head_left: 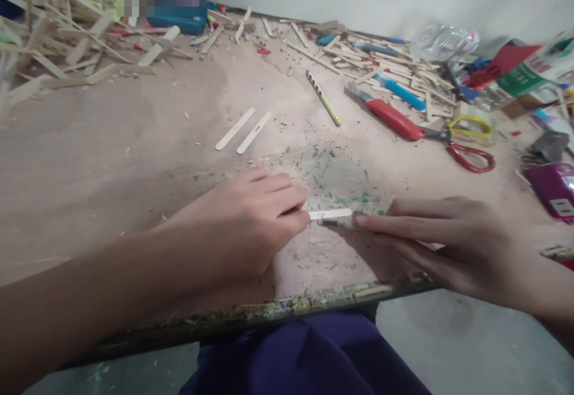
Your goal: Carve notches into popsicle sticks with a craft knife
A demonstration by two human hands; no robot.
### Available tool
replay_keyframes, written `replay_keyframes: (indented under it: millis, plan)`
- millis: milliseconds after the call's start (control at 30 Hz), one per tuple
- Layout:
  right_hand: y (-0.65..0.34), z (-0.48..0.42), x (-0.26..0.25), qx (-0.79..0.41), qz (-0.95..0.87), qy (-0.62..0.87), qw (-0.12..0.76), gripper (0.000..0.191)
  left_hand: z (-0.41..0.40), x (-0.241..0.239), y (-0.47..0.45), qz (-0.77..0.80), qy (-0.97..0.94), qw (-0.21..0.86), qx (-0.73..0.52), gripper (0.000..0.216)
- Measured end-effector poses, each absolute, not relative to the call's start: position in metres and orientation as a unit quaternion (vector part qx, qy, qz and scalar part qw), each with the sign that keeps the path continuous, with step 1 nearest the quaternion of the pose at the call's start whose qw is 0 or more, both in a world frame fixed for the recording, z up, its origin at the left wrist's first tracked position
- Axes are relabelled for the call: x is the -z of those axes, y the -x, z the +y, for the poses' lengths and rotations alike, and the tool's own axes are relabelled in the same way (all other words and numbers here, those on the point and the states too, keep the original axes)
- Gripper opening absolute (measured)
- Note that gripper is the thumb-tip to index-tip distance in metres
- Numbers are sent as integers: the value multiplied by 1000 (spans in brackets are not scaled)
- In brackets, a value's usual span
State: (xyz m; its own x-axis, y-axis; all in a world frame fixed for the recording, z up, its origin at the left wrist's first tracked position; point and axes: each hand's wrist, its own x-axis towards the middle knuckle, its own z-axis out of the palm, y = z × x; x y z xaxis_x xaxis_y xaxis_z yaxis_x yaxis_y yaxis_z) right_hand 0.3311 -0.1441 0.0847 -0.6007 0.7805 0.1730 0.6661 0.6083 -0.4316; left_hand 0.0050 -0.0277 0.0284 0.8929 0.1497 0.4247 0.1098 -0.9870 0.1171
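Note:
My left hand (260,216) is closed over one end of a pale wooden craft stick (330,213), pressing it flat on the table. The stick's free end points right. My right hand (448,233) pinches a small dark metal blade (330,223), with its forefinger stretched toward the stick's tip. The blade lies along the near side of the stick; whether they touch I cannot tell. Most of the blade's grip end is hidden by the fingers. Beyond my left hand, two more craft sticks (235,129) lie side by side.
Green shavings (332,165) are scattered past my hands. A yellow pencil (323,99), a red-handled tool (394,119), scissors handles (470,157) and a blue tube (400,91) lie farther right. Stick piles (89,42) fill the back left. A plastic bottle (443,41) rests by the wall.

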Motion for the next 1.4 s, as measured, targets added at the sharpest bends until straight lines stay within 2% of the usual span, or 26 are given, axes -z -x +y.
replay_keyframes:
  millis: [433, 667, 867, 1300, 1400]
  plan:
    - [-327, -133, -106, -121, -898, 405, 122, 31, -29, -19, -3, 65, -968, 50, -236, 23]
    - [-316, -122, -125, -75, -920, 378, 70, 35, -29, -22, -2, 72, -972, 48, -219, 34]
    - [-311, -110, -134, -80, -929, 358, 49, 25, -29, -22, -1, 64, -974, 41, -212, 15]
    - [-301, -101, -143, -57, -943, 326, 25, 26, -27, -27, -3, 42, -977, 33, -206, 16]
    - [-302, -99, -143, -39, -950, 309, 2, 34, -29, -28, -3, 62, -974, 26, -216, 21]
